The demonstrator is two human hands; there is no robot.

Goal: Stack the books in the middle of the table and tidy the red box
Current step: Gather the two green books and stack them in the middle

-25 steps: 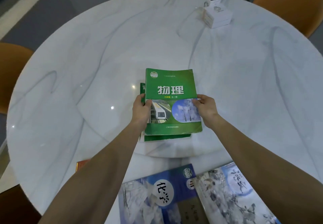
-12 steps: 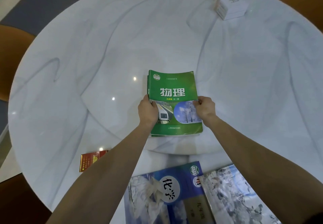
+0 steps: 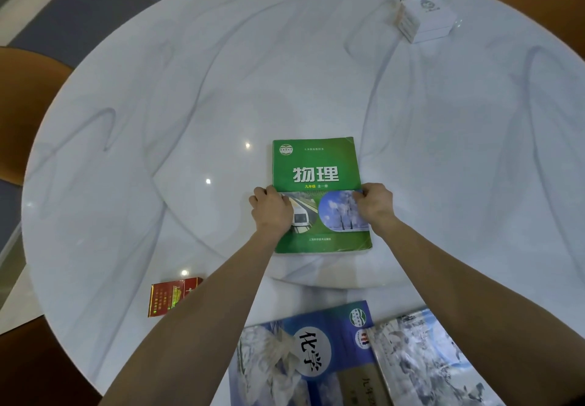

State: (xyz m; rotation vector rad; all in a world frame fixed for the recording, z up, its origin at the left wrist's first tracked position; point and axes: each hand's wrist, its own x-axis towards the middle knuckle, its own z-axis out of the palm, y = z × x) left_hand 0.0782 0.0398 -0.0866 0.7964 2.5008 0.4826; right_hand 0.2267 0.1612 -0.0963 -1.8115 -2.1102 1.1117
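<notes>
A green book lies flat near the middle of the round white table, squared over another green book that is now almost wholly hidden beneath it. My left hand grips the stack's left edge and my right hand grips its right edge. A blue book and a pale blue-and-white book lie side by side at the near edge. A small red box lies flat at the near left, partly behind my left forearm.
White boxes stand stacked at the far right of the table. Orange chairs ring the table: one at the left, one at the far right. The stack lies on a raised round centre panel.
The top green book has slid into line with the one under it, which no longer sticks out at the left and bottom. Both hands stay on the stack's sides.
</notes>
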